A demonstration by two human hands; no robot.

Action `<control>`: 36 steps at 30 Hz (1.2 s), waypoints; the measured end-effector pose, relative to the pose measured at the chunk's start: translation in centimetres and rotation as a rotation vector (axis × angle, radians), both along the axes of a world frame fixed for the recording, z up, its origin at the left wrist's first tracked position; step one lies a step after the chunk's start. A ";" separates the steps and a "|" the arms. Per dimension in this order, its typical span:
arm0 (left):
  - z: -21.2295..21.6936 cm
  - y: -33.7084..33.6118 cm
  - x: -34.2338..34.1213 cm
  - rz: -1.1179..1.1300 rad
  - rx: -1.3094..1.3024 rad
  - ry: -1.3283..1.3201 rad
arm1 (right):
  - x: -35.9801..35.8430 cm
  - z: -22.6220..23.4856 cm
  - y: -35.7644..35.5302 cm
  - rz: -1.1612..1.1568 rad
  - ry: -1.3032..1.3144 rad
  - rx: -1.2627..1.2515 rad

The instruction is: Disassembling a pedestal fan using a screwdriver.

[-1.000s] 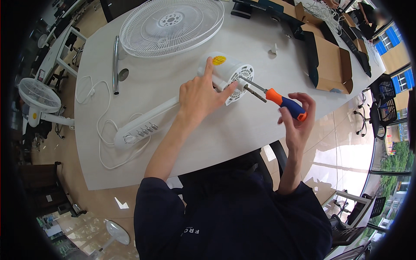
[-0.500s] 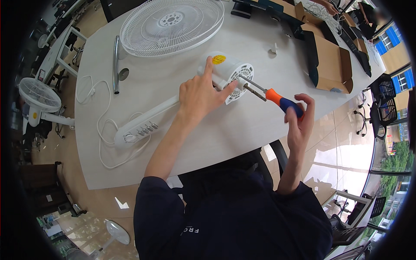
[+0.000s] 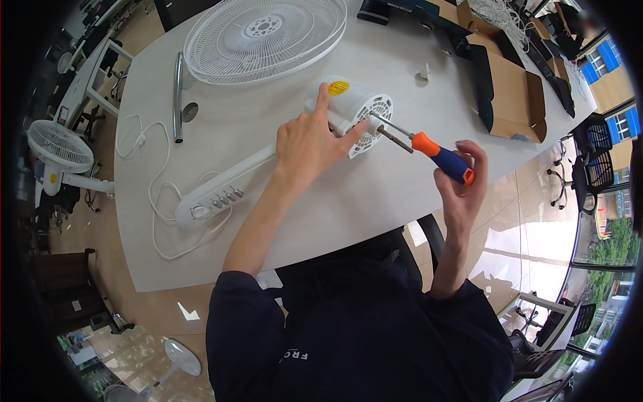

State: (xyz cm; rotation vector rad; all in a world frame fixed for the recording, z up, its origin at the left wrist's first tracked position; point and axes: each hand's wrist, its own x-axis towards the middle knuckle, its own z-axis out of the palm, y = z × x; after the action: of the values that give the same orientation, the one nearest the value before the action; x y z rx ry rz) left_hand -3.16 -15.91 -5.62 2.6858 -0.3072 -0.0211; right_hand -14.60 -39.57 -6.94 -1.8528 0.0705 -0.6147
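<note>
A white power cable (image 3: 157, 201) loops on the white table (image 3: 375, 201), well left of the left hand's hold. Just left of and below that hold lies the fan's white stem with its control panel (image 3: 213, 199), running up under the wrist toward the motor. A metal pole (image 3: 177, 97) lies farther up and to the left, and a white fan grille (image 3: 264, 37) rests flat above the hold.

The left hand (image 3: 309, 142) lies palm-down on the white fan motor housing (image 3: 353, 107), fingers spread over its near side, forefinger stretched up along the casing beside a yellow sticker and thumb reaching toward the vented face. The housing lies on its side on the table, under and just right of this hand.

The motor shaft pokes right out of the vented face. The screwdriver (image 3: 429, 149) meets that face just right of the left thumb, its orange and blue handle slanting down to the right. The right hand (image 3: 462, 181) pinches the handle's end between curled fingertips and thumb, off the table's edge. An open cardboard box (image 3: 512, 100) sits above this grip.
</note>
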 end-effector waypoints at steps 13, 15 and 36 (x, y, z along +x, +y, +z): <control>0.0 0.0 -0.1 0.008 -0.066 0.026 | -0.9 2.2 1.0 0.033 0.083 0.131; -0.3 0.2 -0.2 0.017 -0.052 0.008 | -0.7 2.8 1.0 -0.002 0.199 0.183; 0.0 0.0 -0.1 -0.006 -0.068 0.018 | 0.1 0.8 0.8 -0.034 -0.068 -0.086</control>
State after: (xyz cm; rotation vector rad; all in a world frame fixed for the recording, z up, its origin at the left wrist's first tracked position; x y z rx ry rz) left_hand -3.25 -15.94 -5.63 2.6153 -0.3050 -0.0365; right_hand -14.54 -38.82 -6.11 -1.9146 0.0313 -0.7140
